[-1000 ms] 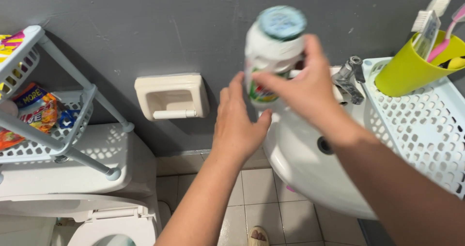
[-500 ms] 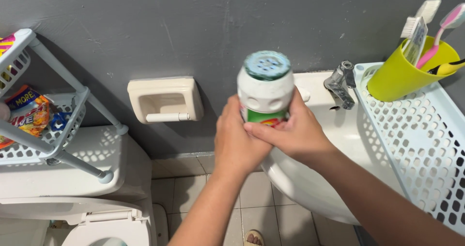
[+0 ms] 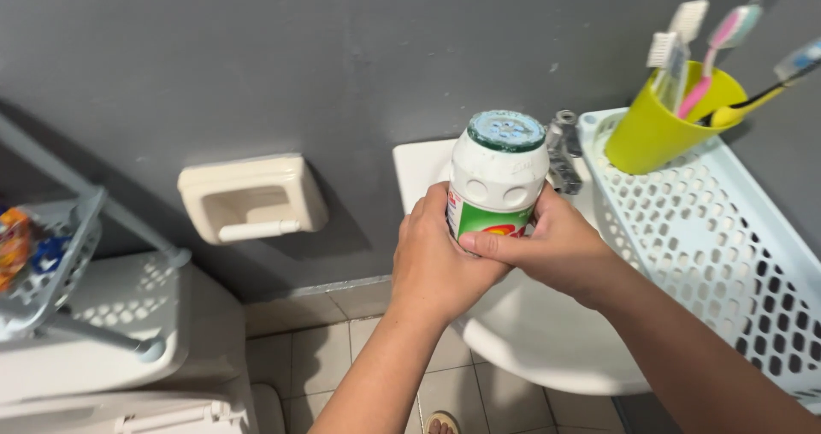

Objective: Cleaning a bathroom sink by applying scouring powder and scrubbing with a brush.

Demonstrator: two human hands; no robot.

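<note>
A white plastic bottle (image 3: 499,177) with a green label and a perforated blue-green shaker top stands upright in both my hands, in front of the white sink (image 3: 530,331). My left hand (image 3: 436,259) wraps its left and lower side. My right hand (image 3: 552,250) grips it from the right, thumb across the label. The bottle's base is hidden behind my fingers.
A metal tap (image 3: 563,150) sits just behind the bottle. To the right, a white perforated shelf (image 3: 710,237) carries a yellow-green cup (image 3: 654,130) of toothbrushes. An empty cream paper-roll holder (image 3: 250,199) hangs on the grey wall. A rack (image 3: 60,263) and toilet tank (image 3: 111,331) stand on the left.
The bottle came down from a raised, tilted position to upright in front of me. My left hand closed onto it beside my right. The view shifted, sliding the rack leftward.
</note>
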